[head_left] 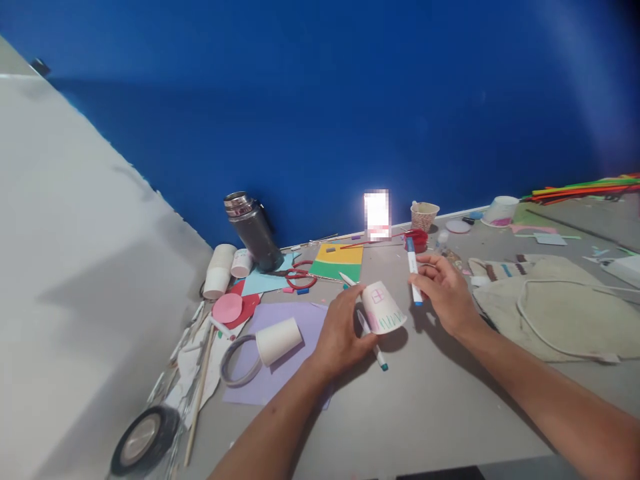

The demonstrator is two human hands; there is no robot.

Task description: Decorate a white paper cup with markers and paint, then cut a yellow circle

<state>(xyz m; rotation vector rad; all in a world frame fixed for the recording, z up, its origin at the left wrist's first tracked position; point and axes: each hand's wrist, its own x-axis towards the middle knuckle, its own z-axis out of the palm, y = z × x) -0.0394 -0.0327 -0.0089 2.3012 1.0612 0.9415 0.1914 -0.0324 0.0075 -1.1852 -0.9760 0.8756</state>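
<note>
My left hand (343, 330) is closed around an upturned white paper cup (384, 308), which bears a pink window drawing and green grass strokes near its rim. Between the fingertips of my right hand (443, 290) is a white marker (414, 273) with blue ends, held upright a short way right of the cup. A second marker with a teal tip (381, 360) lies on the table, partly hidden behind my left hand and the cup. Another white marker (346, 279) rests just beyond my left fingers.
A plain paper cup (279, 341) and a grey tape ring (240, 360) lie on purple paper (240, 393). Red-handled scissors (301, 277), a dark flask (255, 233) and coloured paper (340, 260) stand or lie behind. At right sits a cloth bag (560, 313).
</note>
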